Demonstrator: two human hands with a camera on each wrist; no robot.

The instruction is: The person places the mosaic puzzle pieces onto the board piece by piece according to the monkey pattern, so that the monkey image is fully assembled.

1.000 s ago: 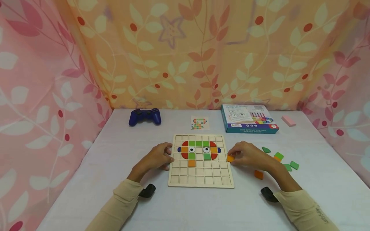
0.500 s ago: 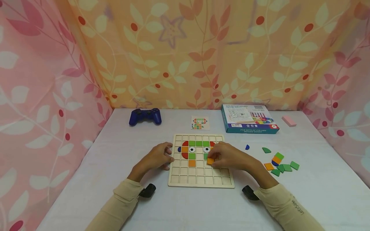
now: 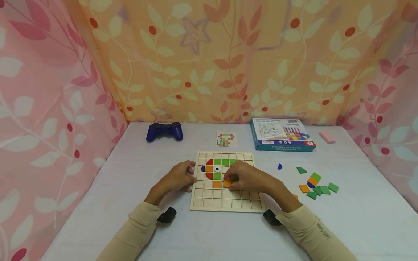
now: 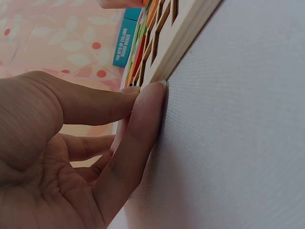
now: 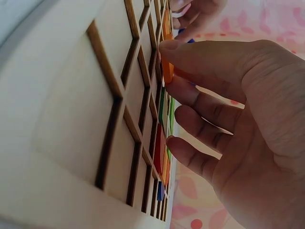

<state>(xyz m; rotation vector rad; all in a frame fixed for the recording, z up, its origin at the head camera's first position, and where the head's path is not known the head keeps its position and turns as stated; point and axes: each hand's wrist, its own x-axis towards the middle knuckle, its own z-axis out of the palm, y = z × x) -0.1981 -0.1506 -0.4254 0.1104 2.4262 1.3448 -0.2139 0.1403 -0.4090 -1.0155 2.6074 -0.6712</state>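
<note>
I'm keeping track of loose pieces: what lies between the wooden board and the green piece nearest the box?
In the head view, one small blue half-round piece lies between the wooden board and that green piece, touching neither.

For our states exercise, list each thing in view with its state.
Wooden grid board: flat, partly filled
Orange tile: pinched in the right hand; whether seated, unclear
Left hand: holding the board's left edge
Loose tiles: scattered right of the board, some overlapping
Picture card: lying face up
Blue controller: lying unheld
Box: closed, lying flat
Pink block: lying flat
</note>
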